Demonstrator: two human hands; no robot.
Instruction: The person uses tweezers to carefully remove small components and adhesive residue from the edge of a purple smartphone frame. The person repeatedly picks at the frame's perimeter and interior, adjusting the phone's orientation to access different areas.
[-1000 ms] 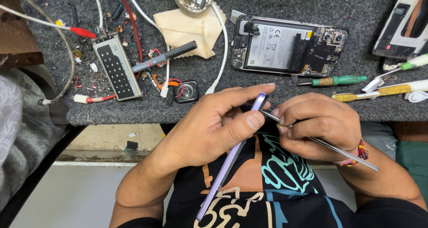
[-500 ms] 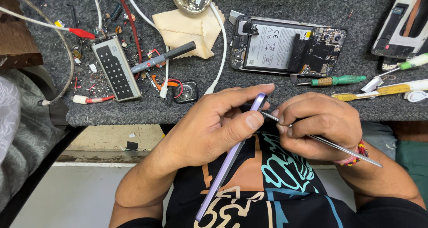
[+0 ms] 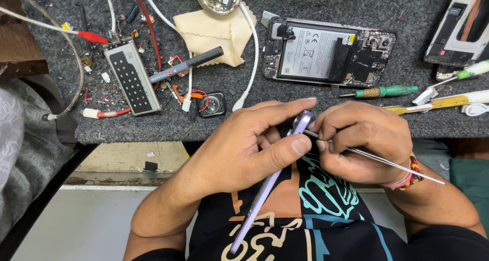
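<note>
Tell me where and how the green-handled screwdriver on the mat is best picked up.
Probably by the green handle, pinched across its width from above. The screwdriver lies flat and nearly level on the grey mat, thin metal tip pointing left; the handle is its thickest part. The opened phone sits behind it and a yellow tool in front, so coming straight down looks easiest.

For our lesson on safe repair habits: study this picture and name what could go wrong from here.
1. The left hand holds the purple panel edge-on over the lap, not over the bench; if the grip slips, it could fall.
2. The right hand works thin tweezers at the panel's edge beside the left thumb; a slip could prick it or scratch the panel.
3. The open phone lies exposed among loose tools, such as the green screwdriver.
</note>
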